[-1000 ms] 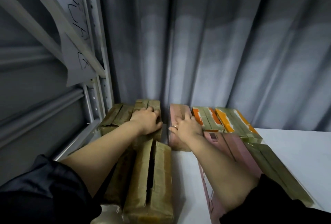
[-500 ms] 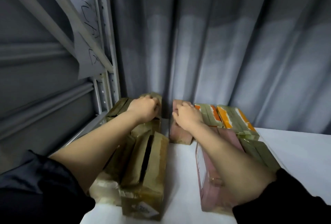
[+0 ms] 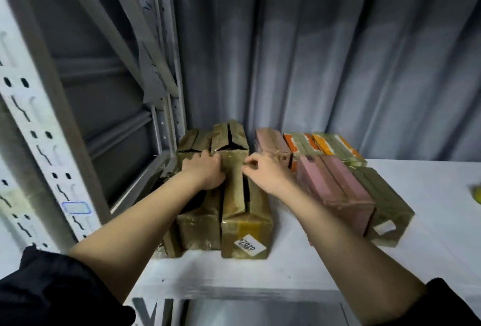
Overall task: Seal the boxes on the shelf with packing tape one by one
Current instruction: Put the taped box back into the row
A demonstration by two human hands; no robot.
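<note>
A brown cardboard box (image 3: 244,224) with a white "7020" label stands at the front of the white shelf (image 3: 312,260); a dark gap runs between its top flaps. My left hand (image 3: 204,173) grips the far left side of this box, fingers curled down along its edge. My right hand (image 3: 263,173) is at the far right of the same box, its thumb and curled fingers pinching the right flap's edge. Another brown box (image 3: 229,135) behind it has its flaps parted. No packing tape roll is in view.
A second brown box (image 3: 200,226) sits against the left of the labelled one. To the right lie a long pink box (image 3: 338,190), a green box (image 3: 382,200), a rear pink box (image 3: 270,140) and two orange-striped boxes (image 3: 335,143). A metal upright (image 3: 39,143) stands left, a grey curtain behind.
Both hands have drawn back from the rear boxes onto the front labelled brown box. The view has pulled back, so the shelf's front edge now shows.
</note>
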